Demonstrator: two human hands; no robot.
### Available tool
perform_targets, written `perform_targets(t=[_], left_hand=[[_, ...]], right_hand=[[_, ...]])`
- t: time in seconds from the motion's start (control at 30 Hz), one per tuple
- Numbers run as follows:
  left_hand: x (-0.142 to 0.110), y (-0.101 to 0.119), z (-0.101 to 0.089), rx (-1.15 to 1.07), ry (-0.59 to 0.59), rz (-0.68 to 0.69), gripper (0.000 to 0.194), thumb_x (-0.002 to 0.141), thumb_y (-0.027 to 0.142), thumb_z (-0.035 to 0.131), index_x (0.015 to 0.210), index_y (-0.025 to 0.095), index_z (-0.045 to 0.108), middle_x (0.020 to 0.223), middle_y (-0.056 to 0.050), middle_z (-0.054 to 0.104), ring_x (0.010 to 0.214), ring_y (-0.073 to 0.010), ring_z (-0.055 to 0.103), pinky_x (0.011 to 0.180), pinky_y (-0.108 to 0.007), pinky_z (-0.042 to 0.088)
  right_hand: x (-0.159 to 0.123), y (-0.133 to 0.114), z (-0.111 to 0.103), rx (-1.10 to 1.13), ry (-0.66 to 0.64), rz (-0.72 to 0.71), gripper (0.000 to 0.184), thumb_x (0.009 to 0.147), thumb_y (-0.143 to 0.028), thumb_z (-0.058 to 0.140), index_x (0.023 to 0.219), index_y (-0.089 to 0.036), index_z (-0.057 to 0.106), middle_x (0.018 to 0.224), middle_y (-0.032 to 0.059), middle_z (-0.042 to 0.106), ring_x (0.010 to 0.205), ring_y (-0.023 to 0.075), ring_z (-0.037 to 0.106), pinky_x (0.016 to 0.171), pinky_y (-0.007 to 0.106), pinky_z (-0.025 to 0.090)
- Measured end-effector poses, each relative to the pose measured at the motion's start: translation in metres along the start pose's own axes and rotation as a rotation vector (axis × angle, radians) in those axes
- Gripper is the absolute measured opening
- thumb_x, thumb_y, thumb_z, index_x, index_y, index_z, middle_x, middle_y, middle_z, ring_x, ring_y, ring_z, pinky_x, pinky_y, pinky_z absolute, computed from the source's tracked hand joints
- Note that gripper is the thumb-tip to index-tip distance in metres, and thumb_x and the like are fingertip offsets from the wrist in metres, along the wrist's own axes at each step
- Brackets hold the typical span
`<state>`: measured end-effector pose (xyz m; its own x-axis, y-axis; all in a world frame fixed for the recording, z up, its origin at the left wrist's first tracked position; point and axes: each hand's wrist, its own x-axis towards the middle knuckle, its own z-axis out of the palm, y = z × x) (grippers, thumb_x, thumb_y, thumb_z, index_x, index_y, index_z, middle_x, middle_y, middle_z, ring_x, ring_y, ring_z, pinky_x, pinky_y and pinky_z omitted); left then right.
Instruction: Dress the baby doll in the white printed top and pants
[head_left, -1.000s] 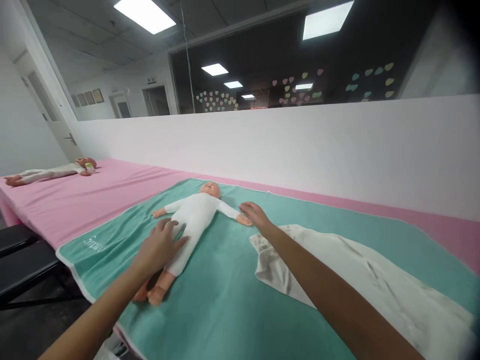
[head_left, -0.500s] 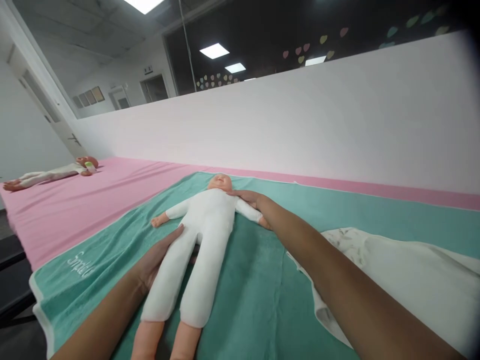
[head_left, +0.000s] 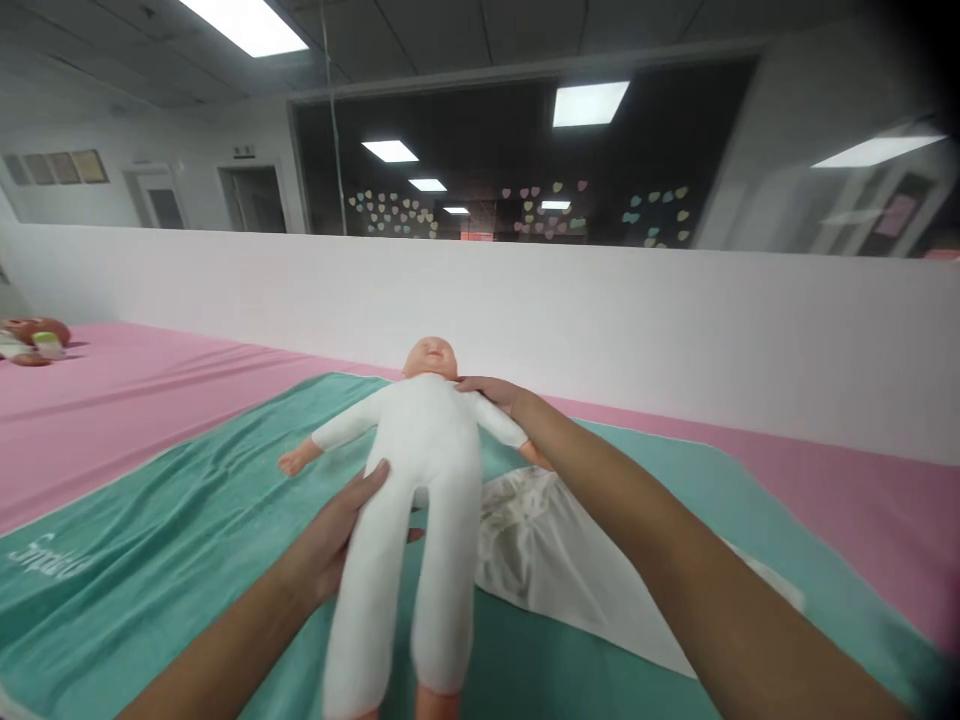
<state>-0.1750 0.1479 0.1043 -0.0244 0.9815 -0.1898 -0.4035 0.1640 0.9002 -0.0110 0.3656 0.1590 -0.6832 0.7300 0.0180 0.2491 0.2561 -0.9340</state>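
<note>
A baby doll (head_left: 427, 440) with a white cloth body lies face up before me, its head away from me and its legs toward me. My left hand (head_left: 349, 525) is wrapped round the doll's thigh on the left, thumb on top and fingertips showing between the legs. At the shoulder on the right, my right hand (head_left: 491, 390) holds the doll beside its neck; the fingers underneath are hidden. Beneath and around it spreads a green towel (head_left: 225, 520). A white cloth (head_left: 577, 560) lies on the towel to the right, partly behind my right forearm.
A pink sheet (head_left: 187, 370) covers the surface under the towel. Another doll (head_left: 37, 330) lies at the far left, with a small green-capped bottle (head_left: 49, 345) beside it. A low white wall (head_left: 600, 320) with a large window above borders the far side.
The view has turned to the right and levelled. The doll, held in both hands, appears raised from the towel and shifted toward the white cloth. Both hands keep their hold.
</note>
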Motion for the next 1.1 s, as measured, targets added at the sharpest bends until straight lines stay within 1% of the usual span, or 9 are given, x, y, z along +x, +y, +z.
perform_targets(t=[0.23,0.33,0.47,0.57,0.67,0.77,0.83,0.97,1.1], left_hand=[[-0.018,-0.07,0.13,-0.195,-0.281,-0.133,0.057,0.077,0.046,0.06,0.125,0.021,0.045,0.116,-0.014,0.059,0.099,-0.0293,0.06,0.081,-0.046,0.052],[-0.021,-0.103,0.167,-0.179,-0.319,-0.206,0.058,0.076,0.047,0.061,0.125,0.02,0.044,0.109,-0.013,0.062,0.093,-0.0279,0.063,0.079,-0.046,0.053],[-0.016,-0.133,0.193,-0.156,-0.337,-0.253,0.058,0.075,0.046,0.062,0.123,0.021,0.044,0.107,-0.013,0.063,0.09,-0.0278,0.063,0.075,-0.043,0.055],[-0.007,-0.148,0.198,-0.114,-0.315,-0.283,0.057,0.075,0.047,0.06,0.124,0.021,0.044,0.102,-0.012,0.064,0.089,-0.0274,0.064,0.074,-0.042,0.055],[0.006,-0.151,0.193,0.003,-0.316,-0.288,0.058,0.075,0.051,0.058,0.122,0.02,0.047,0.099,-0.012,0.065,0.087,-0.0264,0.064,0.073,-0.039,0.054],[0.026,-0.133,0.183,0.378,-0.313,-0.202,0.056,0.075,0.055,0.055,0.118,0.019,0.052,0.095,-0.01,0.065,0.08,-0.0242,0.063,0.063,-0.033,0.053],[0.043,-0.115,0.173,0.76,-0.244,-0.03,0.05,0.076,0.053,0.053,0.113,0.02,0.056,0.092,-0.008,0.064,0.074,-0.0224,0.062,0.055,-0.03,0.05],[0.076,-0.097,0.147,1.327,0.013,0.459,0.028,0.085,0.037,0.04,0.099,0.021,0.06,0.088,-0.005,0.062,0.077,-0.0197,0.058,0.062,-0.029,0.045],[0.087,-0.119,0.131,1.749,-0.022,0.777,0.023,0.085,0.017,0.037,0.087,0.019,0.06,0.092,-0.01,0.06,0.091,-0.0234,0.052,0.078,-0.037,0.041]], right_hand=[[-0.177,0.028,-0.09,-0.057,0.218,0.248,0.032,0.073,-0.046,0.056,0.084,-0.017,0.063,0.072,0.007,0.067,0.071,0.0239,0.06,0.071,0.038,0.046],[-0.23,0.055,-0.108,-0.015,0.268,0.298,0.028,0.072,-0.042,0.056,0.083,-0.017,0.062,0.07,0.0067,0.066,0.07,0.0242,0.061,0.07,0.039,0.047],[-0.264,0.091,-0.122,0.131,0.317,0.282,0.024,0.072,-0.037,0.055,0.081,-0.016,0.062,0.068,0.0064,0.065,0.069,0.0241,0.062,0.071,0.04,0.048],[-0.265,0.115,-0.127,0.212,0.336,0.259,0.024,0.071,-0.036,0.055,0.084,-0.017,0.061,0.069,0.0049,0.065,0.07,0.0234,0.062,0.072,0.041,0.049],[-0.254,0.135,-0.128,0.318,0.23,0.275,0.025,0.071,-0.034,0.055,0.09,-0.018,0.061,0.077,0.0047,0.067,0.074,0.0232,0.063,0.073,0.042,0.049],[-0.246,0.147,-0.134,0.381,0.085,0.283,0.032,0.072,-0.033,0.056,0.101,-0.019,0.059,0.093,0.0068,0.067,0.085,0.0228,0.063,0.075,0.039,0.05],[-0.247,0.149,-0.144,0.303,0.085,0.293,0.044,0.072,-0.036,0.058,0.113,-0.02,0.053,0.105,0.0089,0.063,0.092,0.0222,0.062,0.076,0.037,0.05],[-0.259,0.135,-0.165,-0.154,0.295,0.385,0.079,0.066,-0.039,0.065,0.134,-0.017,0.031,0.114,0.0135,0.057,0.09,0.0219,0.06,0.073,0.035,0.049],[-0.247,0.105,-0.139,-0.693,0.746,0.208,0.058,0.075,-0.035,0.054,0.128,-0.015,0.039,0.118,0.0152,0.051,0.093,0.0234,0.056,0.075,0.036,0.046]])
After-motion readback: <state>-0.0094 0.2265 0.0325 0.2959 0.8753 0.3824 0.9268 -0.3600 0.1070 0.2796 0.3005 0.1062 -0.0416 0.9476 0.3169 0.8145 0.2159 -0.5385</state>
